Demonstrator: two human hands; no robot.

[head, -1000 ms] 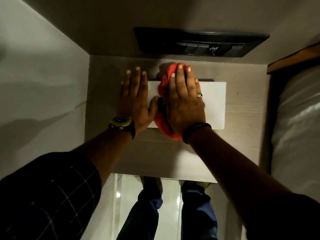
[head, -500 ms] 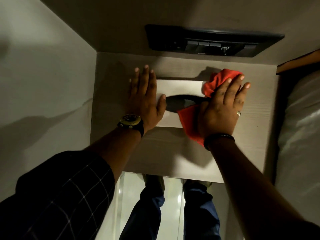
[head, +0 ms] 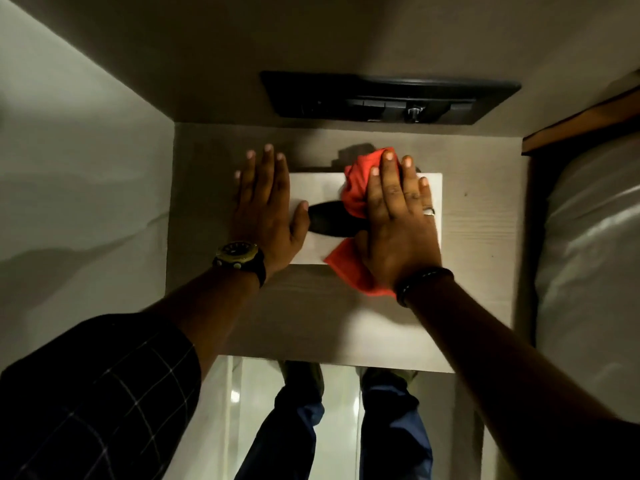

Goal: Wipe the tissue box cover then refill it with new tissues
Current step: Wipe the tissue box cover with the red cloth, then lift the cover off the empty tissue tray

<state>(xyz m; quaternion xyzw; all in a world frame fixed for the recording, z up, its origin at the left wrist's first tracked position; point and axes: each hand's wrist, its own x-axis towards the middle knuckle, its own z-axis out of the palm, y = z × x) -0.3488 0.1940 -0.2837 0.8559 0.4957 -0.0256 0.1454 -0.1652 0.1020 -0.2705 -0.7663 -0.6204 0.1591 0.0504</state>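
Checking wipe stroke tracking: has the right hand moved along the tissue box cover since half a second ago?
Yes. The right hand with the red cloth slid back left along the tissue box cover, from past its right end toward the dark slot.

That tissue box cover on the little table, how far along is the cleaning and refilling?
Nothing looks finished yet. Wiping is in hand: the right hand presses a red cloth flat on the tissue box cover while the left hand steadies its end. Refilling remains: the slot shows dark, and no new tissues are in view.
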